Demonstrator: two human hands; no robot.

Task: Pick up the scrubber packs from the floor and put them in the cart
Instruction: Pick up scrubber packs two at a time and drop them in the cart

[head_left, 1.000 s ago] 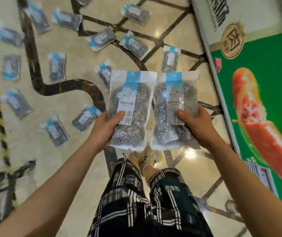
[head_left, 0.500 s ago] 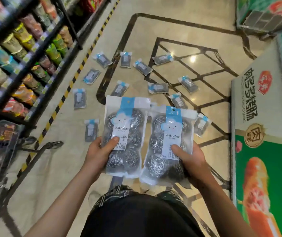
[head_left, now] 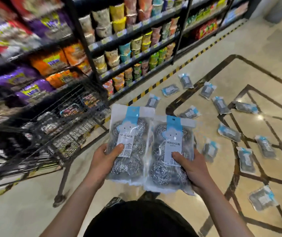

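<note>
Two scrubber packs, one in each of your hands, beside the cart (head_left: 51, 134).
Your left hand (head_left: 102, 161) gripped the left pack (head_left: 130, 142); your right hand (head_left: 193, 170) gripped the right pack (head_left: 169, 151).

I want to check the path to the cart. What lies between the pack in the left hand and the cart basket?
In the head view, nothing: the left pack held by the left hand sits just right of the cart, with only floor below the gap.
</note>
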